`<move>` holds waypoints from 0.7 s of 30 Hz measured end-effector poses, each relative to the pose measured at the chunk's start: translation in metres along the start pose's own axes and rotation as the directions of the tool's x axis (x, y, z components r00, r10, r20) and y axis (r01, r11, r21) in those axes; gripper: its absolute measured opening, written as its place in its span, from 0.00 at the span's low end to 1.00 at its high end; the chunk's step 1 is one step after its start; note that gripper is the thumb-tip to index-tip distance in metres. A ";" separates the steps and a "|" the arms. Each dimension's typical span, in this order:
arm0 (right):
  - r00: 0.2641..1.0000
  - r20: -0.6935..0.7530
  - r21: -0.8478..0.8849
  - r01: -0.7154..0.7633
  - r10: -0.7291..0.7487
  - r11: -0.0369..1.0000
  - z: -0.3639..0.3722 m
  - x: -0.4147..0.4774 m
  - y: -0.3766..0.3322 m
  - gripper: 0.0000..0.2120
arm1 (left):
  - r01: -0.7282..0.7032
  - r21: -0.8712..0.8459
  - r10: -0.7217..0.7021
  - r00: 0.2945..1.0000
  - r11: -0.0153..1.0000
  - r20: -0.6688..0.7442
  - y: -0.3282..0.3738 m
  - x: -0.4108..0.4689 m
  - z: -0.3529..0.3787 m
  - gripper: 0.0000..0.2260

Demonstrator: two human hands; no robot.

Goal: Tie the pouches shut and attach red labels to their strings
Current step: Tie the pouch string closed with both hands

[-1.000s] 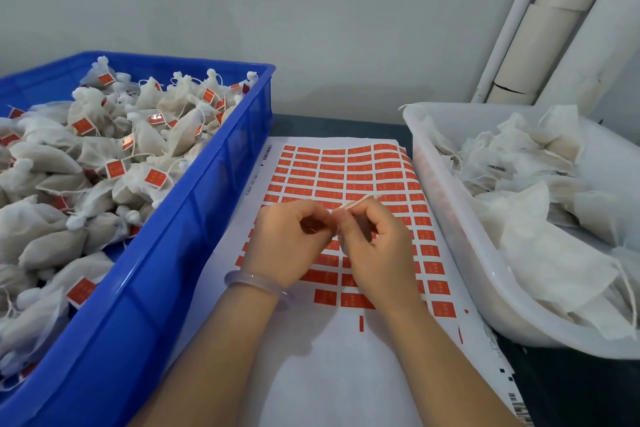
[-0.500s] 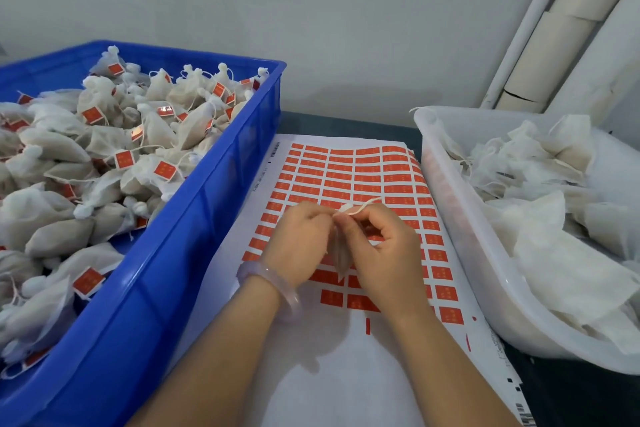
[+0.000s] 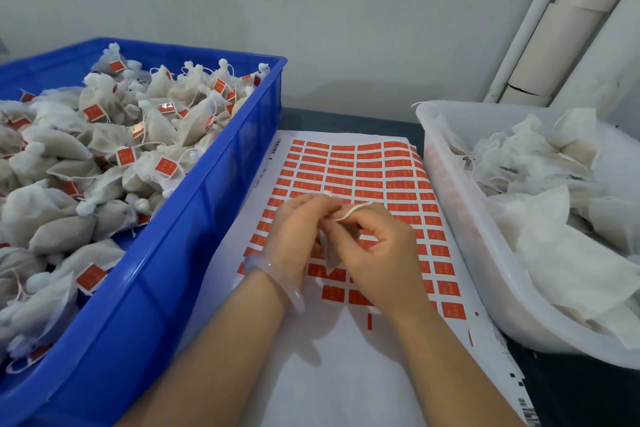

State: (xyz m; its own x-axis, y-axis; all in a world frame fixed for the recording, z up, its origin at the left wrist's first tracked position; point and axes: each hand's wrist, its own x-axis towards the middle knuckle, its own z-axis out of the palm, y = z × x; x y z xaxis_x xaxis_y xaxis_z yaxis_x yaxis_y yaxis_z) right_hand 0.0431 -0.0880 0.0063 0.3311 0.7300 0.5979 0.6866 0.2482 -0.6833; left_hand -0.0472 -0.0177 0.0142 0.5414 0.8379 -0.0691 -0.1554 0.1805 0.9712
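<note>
Blue crate (image 3: 194, 236): far left, heaped with tied pouches (image 3: 62, 149), many with a red tag on the string.
Bracelet (image 3: 277, 274): pale, round the left wrist.
Left hand (image 3: 298, 236): centre, above the sheet; fingers curled together, pinching the gathered top of the pouch.
Pouch (image 3: 329, 255): small and white, hanging between the two hands, mostly hidden by them.
String (image 3: 353, 210): white, looped over the right forefinger, just right of the pouch top.
Right hand (image 3: 381, 260): touching the left hand; fingers curled, thumb and forefinger clamped on the string.
Sheet (image 3: 329, 374): white, flat between crate and tub, under both hands.
Red labels (image 3: 367, 173): rows across the sheet's far half.
White tub (image 3: 460, 218): right, holding loose untied pouches (image 3: 554, 236).
</note>
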 end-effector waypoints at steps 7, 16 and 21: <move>0.980 -0.127 0.163 -0.132 0.153 0.978 -0.008 0.005 -0.003 0.05 | -0.035 0.035 0.033 0.998 0.999 0.059 -0.001 0.005 -0.002 0.11; 0.945 -0.126 0.265 -0.262 0.303 0.928 -0.010 0.006 -0.001 0.06 | -0.078 0.201 0.042 0.983 0.976 0.177 0.002 0.001 0.004 0.07; 0.914 -0.073 0.348 -0.352 0.399 0.869 -0.007 0.007 0.001 0.06 | -0.134 0.208 0.099 0.980 0.969 0.170 0.000 0.000 0.005 0.08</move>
State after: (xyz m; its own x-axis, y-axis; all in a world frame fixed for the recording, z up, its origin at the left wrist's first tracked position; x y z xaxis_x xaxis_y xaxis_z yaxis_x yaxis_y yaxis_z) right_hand 0.0500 -0.0869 0.0129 0.6237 0.7200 0.3043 0.2553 0.1803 -0.9499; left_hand -0.0430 -0.0208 0.0157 0.6559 0.7519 0.0673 -0.0513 -0.0446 0.9977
